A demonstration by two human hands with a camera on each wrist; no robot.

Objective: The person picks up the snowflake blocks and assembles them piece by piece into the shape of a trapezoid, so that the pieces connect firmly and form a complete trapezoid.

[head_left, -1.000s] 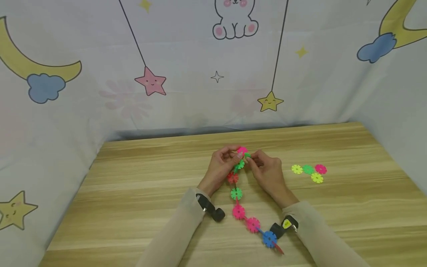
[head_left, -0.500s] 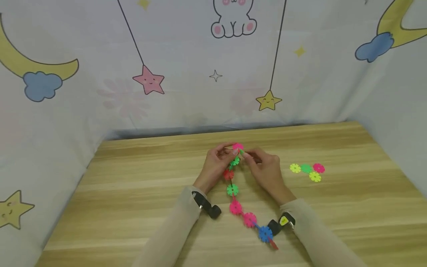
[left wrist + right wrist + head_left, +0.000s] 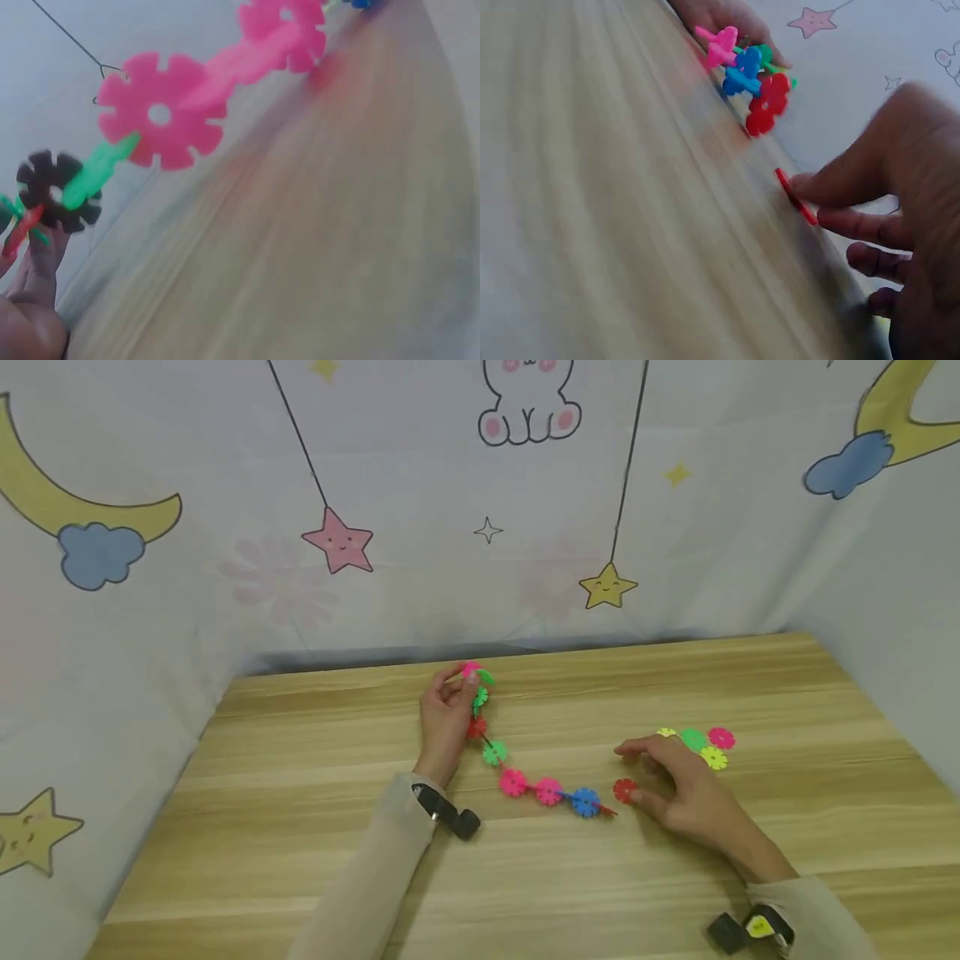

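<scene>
My left hand pinches the top end of a chain of snowflake discs near the table's back edge. The chain slopes down and right across the table to a blue disc. The blurred left wrist view shows pink discs of the chain hanging past a fingertip. My right hand rests on the table with fingers loosely spread. Its thumb touches a single red disc, which the right wrist view shows edge-on.
Several loose discs, yellow, green and pink, lie just beyond my right hand's fingers. A printed cloth backdrop walls in the table at the back and both sides. Black wrist cameras sit on both sleeves.
My right hand has let go of the chain's top and moved right and down to the red disc. The left hand has drawn the chain up and left, dragging its tail along.
</scene>
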